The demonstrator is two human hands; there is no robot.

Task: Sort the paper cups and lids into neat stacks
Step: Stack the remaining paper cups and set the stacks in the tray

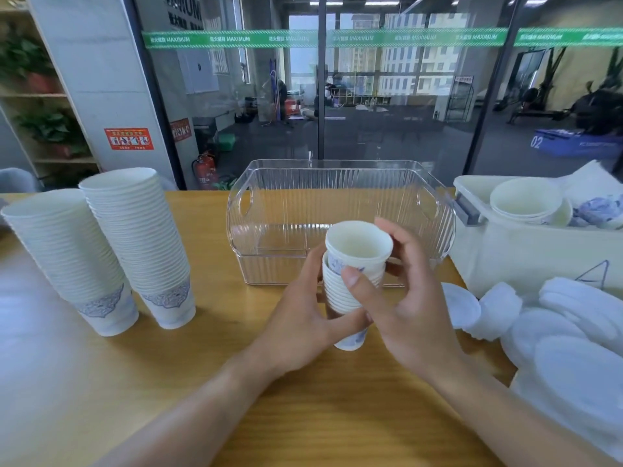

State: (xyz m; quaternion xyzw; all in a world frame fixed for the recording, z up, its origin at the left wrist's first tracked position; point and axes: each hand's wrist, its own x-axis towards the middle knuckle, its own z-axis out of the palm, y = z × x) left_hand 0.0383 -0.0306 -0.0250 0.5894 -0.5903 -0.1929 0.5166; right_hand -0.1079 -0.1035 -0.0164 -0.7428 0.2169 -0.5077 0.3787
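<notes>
A short stack of white paper cups point(340, 291) with a blue pattern stands in the middle of the wooden table, and my left hand point(300, 321) grips it around its lower part. A single cup point(358, 242) sits partly nested in the top of that stack. My right hand point(404, 298) holds this top cup, thumb in front and fingers behind. Two tall stacks of cups stand at the left: one point(65, 257) outermost and another point(141, 244) beside it. White lids point(573, 335) lie in a loose heap at the right.
A clear ribbed plastic bin point(340, 183) stands just behind my hands. At the right a white container point(526, 251) holds more cups point(526, 198) and patterned items. A glass wall runs behind the table point(209, 365).
</notes>
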